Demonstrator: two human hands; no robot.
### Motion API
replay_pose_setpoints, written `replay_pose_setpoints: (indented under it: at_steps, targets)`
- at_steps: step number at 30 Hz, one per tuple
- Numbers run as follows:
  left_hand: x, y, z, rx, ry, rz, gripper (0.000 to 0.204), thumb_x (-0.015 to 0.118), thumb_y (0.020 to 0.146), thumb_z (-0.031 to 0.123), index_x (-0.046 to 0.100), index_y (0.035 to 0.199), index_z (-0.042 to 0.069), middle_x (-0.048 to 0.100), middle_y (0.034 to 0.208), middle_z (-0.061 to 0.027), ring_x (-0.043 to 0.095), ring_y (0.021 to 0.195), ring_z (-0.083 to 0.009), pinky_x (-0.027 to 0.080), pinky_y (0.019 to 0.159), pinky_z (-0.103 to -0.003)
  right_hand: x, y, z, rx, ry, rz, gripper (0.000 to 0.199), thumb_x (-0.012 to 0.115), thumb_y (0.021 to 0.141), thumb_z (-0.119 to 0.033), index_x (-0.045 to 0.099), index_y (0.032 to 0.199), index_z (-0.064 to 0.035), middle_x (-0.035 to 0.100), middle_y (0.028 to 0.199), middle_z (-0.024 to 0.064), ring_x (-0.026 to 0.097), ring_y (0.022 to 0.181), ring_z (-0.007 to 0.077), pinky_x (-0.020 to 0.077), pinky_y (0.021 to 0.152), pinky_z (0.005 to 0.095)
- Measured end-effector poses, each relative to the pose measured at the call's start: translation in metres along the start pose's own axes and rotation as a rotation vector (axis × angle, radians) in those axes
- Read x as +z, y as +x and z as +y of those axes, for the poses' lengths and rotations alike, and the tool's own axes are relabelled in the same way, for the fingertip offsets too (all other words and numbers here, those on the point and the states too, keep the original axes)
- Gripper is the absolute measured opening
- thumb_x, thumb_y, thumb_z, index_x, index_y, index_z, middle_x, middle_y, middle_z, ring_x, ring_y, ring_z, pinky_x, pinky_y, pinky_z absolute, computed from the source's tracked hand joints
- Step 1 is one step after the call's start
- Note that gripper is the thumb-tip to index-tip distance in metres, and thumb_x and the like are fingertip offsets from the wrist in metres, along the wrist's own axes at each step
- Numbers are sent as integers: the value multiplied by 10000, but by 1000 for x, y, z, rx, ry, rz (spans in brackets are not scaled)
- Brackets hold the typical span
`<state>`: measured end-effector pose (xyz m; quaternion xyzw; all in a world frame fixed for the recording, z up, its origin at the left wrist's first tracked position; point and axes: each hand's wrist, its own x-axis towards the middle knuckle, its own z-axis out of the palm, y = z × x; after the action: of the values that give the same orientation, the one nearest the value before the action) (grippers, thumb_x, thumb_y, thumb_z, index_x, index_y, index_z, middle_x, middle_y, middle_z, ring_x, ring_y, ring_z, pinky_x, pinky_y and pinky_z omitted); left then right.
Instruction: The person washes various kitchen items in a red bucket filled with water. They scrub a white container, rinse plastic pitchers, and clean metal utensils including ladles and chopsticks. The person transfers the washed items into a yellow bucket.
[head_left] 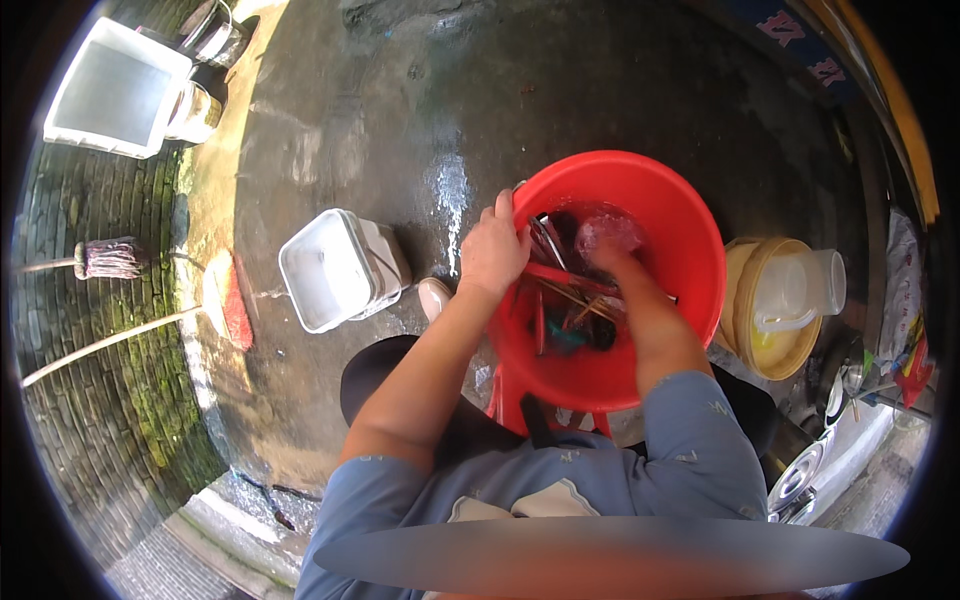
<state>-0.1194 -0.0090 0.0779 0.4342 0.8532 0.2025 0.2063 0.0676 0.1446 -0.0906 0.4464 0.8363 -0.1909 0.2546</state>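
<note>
A large red basin (702,200) of water stands in front of me with kitchen utensils soaking in it. My left hand (492,250) is closed over its left rim, thumb on the inner side. My right hand (604,250) reaches down into the water, where ripples and splashing blur its fingers; whether it holds anything is hidden. Beside it lie wooden chopsticks (572,294), a red-handled utensil (556,276) and a shiny metal utensil (548,240). Something green and several dark pieces lie under the water, too unclear to name.
To the left, a square white bucket (328,270) stands on the wet concrete floor. A yellowish tub (745,310) with a clear plastic container (795,285) on it is at the right. A broom (228,300), a mop (108,258) and a white crate (120,90) are by the mossy brick wall.
</note>
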Motion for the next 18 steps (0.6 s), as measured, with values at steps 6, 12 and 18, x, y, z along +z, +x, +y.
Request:
replay_pose_setpoints:
  at_steps: [6, 12, 18]
  targets:
    - [-2, 0, 5, 10, -6, -1, 550, 618, 820, 251, 374, 1268, 44, 602, 1021, -255, 622, 879, -411, 512, 767, -467, -71, -58, 5, -264, 512, 521, 467, 650, 804, -379, 547, 1145, -76, 549, 1215, 153, 474, 1180, 324, 325, 1013, 459]
    - [-1, 0, 6, 36, 7, 14, 550, 622, 819, 256, 376, 1260, 39, 603, 1003, -258, 625, 882, -404, 519, 758, -462, -185, -174, -24, -599, 181, 810, 420, 661, 804, -299, 528, 1101, -33, 577, 1110, 121, 542, 1049, 292, 396, 940, 416]
    - [-1, -3, -1, 0, 44, 31, 564, 628, 817, 276, 378, 1268, 47, 602, 1027, -252, 629, 894, -397, 519, 771, -459, -223, -217, -29, -555, 1850, 374, 393, 401, 978, -326, 508, 1171, -1, 610, 1106, 69, 604, 973, 219, 488, 848, 344]
